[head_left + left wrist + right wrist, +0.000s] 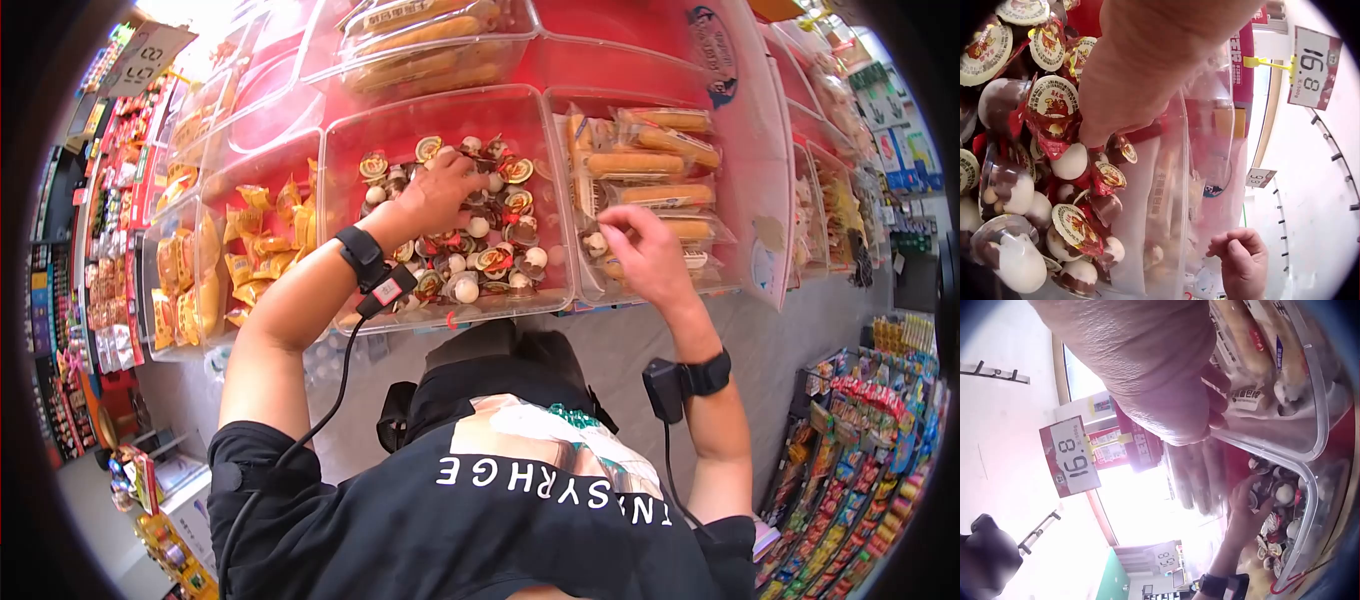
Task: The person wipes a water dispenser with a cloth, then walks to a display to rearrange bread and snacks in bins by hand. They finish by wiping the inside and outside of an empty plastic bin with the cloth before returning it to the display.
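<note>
In the head view my left hand (440, 192) reaches down into a clear bin (345, 150) of chocolate cups (478, 228), its fingers loosely bent and touching the pile. These egg-shaped cups (1019, 262) have white-and-brown bodies and round printed lids; the left wrist view shows them close up, with some fingertips hidden behind the hand. My right hand (642, 255) is over the neighbouring compartment of wrapped bread sticks (655, 165), fingers loosely bent, nothing visible in them. A single chocolate cup (596, 243) lies in that compartment, close beside the right fingertips.
Yellow-wrapped snacks (265, 235) fill the bin on the left. Clear raised dividers (555, 190) separate the compartments. More long bread packs (420, 45) sit further back. Price tags (1314, 69) hang near the bins. A rack of colourful packets (850, 440) stands behind at the right.
</note>
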`<state>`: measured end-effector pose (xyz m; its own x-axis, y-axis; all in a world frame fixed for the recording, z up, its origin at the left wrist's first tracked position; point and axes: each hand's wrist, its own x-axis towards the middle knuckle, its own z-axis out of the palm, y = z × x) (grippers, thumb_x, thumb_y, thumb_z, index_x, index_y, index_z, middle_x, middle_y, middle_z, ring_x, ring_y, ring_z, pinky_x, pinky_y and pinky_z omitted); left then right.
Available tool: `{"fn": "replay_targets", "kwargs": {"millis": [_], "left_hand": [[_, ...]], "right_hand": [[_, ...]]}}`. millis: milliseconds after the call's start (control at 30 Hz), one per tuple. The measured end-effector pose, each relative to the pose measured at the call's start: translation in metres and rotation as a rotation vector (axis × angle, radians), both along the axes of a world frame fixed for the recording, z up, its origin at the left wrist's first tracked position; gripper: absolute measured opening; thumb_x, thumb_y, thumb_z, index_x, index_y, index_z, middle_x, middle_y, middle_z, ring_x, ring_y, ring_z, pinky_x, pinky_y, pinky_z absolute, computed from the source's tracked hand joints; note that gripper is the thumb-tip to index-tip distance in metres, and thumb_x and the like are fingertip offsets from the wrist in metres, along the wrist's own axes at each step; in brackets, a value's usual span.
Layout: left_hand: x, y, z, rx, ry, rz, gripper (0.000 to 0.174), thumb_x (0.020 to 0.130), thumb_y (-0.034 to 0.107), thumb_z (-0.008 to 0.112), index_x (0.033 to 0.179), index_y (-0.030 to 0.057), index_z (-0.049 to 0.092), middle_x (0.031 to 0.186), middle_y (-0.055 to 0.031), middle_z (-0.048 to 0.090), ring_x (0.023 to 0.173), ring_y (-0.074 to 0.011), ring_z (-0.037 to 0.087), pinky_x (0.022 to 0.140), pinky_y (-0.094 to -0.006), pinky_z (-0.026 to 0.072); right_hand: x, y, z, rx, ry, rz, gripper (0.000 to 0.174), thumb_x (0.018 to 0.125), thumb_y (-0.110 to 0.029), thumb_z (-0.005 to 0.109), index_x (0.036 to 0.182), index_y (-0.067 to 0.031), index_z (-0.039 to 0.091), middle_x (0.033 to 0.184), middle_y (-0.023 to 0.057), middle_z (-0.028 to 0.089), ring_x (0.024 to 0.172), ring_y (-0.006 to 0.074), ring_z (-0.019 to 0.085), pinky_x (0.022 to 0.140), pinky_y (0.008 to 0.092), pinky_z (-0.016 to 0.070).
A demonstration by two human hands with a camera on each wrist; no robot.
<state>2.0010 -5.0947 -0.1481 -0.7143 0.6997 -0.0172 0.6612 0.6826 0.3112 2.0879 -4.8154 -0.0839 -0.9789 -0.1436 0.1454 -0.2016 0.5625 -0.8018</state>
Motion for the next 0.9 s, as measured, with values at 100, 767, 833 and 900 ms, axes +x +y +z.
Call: {"fn": "replay_targets", "kwargs": {"millis": [100,767,833,900], "left_hand": [[0.01,-0.015,0.001,0.013,0.084,0.204,0.035,0.067,0.012,0.06,0.101,0.0131,0.055,0.113,-0.0122,0.044,0.106,-0.0313,0.041,0.081,-0.0454,0.043],[0.048,0.017,0.02,-0.336,-0.23,-0.178,0.1,0.048,0.038,0.079,0.133,0.0207,0.029,0.138,-0.0155,0.021,0.125,-0.036,0.021,0.094,-0.0628,0.0209],[0.043,0.018,0.01,-0.327,-0.233,-0.193,0.095,0.048,0.038,0.079,0.13,0.0198,0.034,0.138,-0.0129,0.022,0.126,-0.0321,0.023,0.094,-0.063,0.0209],[0.033,0.009,0.001,-0.275,-0.219,-0.23,0.092,0.048,0.038,0.078,0.128,0.0198,0.037,0.138,-0.0113,0.023,0.125,-0.0305,0.024,0.094,-0.0623,0.0215]], "right_hand": [[-0.025,-0.022,0.0,0.165,0.076,0.167,0.008,0.074,-0.009,0.057,0.081,-0.006,0.059,0.077,0.01,0.059,0.078,0.0255,0.055,0.069,0.0342,0.0446],[-0.014,0.077,-0.037,0.406,0.402,-0.064,0.012,0.073,-0.008,0.061,0.082,-0.0036,0.057,0.086,0.0103,0.057,0.084,0.0283,0.051,0.075,0.0354,0.0411],[-0.012,0.078,-0.04,0.429,0.395,-0.076,0.012,0.073,-0.009,0.062,0.082,-0.0037,0.057,0.088,0.0101,0.056,0.085,0.0283,0.05,0.075,0.0358,0.0407],[-0.011,0.077,-0.042,0.433,0.39,-0.085,0.013,0.072,-0.01,0.062,0.083,-0.0037,0.057,0.089,0.0099,0.056,0.085,0.0282,0.05,0.076,0.0359,0.0405]]}}
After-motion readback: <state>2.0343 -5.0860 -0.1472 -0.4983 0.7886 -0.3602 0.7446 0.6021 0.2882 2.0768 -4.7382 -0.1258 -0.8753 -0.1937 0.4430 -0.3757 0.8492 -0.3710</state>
